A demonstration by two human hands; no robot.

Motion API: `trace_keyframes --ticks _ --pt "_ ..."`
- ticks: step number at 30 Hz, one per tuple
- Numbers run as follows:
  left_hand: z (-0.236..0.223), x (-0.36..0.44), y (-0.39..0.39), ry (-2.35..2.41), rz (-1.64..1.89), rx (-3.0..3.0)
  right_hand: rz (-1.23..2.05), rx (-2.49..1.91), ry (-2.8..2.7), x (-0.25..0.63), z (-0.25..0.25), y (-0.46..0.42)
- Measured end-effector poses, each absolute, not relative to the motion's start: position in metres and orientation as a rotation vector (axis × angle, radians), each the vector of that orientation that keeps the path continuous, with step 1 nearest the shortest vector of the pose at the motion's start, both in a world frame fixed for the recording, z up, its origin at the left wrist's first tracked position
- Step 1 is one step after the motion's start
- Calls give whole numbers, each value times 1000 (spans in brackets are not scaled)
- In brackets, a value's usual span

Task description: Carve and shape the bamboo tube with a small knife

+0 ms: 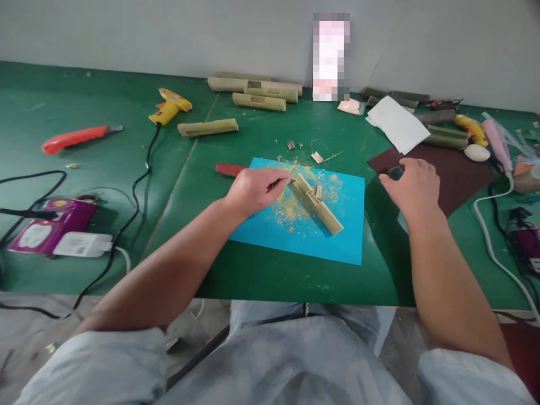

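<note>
A short bamboo piece [317, 203] with a notch cut in it lies slanted on a blue sheet [346, 239], amid yellow shavings. My left hand [255, 188] is closed, pinching the near end of the bamboo piece. A red-handled tool [229, 169] lies just behind that hand. My right hand [411, 185] rests on the edge of a dark brown sandpaper sheet [459, 171], fingers curled around a small dark object [395, 172].
More bamboo pieces [258, 101] lie at the back of the green table [105, 225]. A yellow glue gun [169, 106], an orange utility knife [73, 139] and a purple box [53, 232] with cables are on the left. White paper [399, 125] and assorted tools crowd the right.
</note>
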State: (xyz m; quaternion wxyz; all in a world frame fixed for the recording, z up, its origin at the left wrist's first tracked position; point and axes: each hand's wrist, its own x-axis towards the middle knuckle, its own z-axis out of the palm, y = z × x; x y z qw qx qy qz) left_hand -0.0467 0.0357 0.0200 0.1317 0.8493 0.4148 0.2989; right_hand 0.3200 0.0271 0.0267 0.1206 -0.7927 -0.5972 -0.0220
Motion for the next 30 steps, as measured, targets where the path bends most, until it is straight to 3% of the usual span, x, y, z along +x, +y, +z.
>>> trace_keyframes --ticks 7,30 --pt "18 -53 42 1164 744 2560 -1 -2422 -1720 331 25 32" --pt "19 -52 40 1118 816 2576 73 -2295 -1685 346 13 37"
